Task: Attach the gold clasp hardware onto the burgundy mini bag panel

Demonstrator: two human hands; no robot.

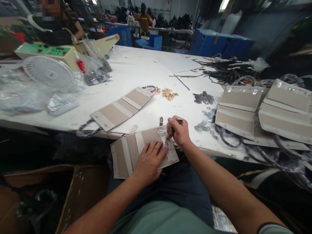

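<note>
A beige bag panel [133, 148] with pale strips lies across my lap and the table's front edge. My left hand [151, 160] rests flat on it, fingers stretched toward small metal pieces [165, 142] at its right end. Just right of those fingertips, my right hand [179, 131] is closed around a dark-ended handheld tool [180, 122], its lower end pointing down at the panel; the tip is too small to make out. A brown strap tab with metal studs [161, 121] projects from the panel's far edge.
Another panel with wrapped handles [122, 109] lies ahead on the white table [136, 68]. Gold hardware [169, 94] and dark metal plates [203, 97] sit in piles. More panels [237, 107] are stacked right. A white fan [50, 73] stands left, near a person [73, 22].
</note>
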